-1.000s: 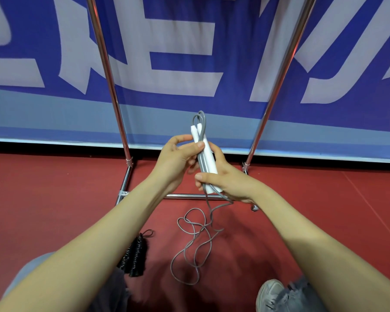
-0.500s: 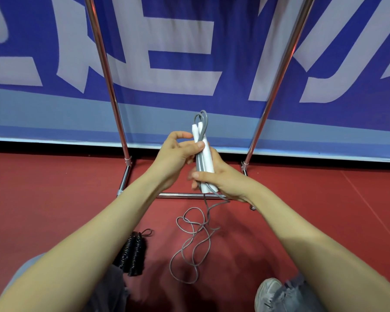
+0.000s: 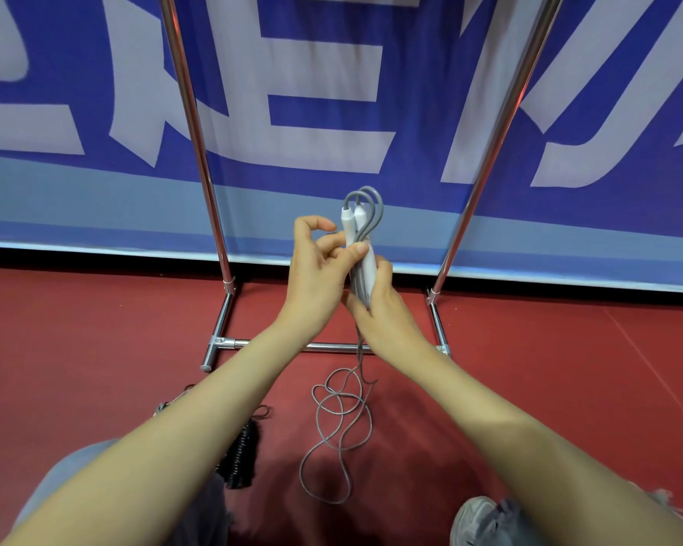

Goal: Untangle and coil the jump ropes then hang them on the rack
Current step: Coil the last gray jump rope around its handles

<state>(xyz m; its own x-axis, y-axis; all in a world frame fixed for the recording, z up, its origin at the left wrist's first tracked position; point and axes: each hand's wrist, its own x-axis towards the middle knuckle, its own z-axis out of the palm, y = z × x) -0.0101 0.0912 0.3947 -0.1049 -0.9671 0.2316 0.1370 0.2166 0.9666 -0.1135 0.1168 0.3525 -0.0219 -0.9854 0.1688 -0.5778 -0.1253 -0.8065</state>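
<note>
alignment of the grey jump rope with white plastic handles (image 3: pixel 368 264) has changed: the stacked handles are held closer to upright than a second ago, and two cord arcs are now shown above them instead of one. the lower ends are gripped in the curled right hand (image 3: pixel 387 313). the cord is pinched against the handles by the thumb of the left hand (image 3: pixel 316 281), whose index finger has been lifted clear. coiling is judged ready to begin. the long axis is near vertical, cord ends uppermost, in front of the chrome tube rack (image 3: pixel 198 151). slack cord (image 3: pixel 342 403) is left tangled on the red floor (image 3: pixel 95 348) below.
</note>
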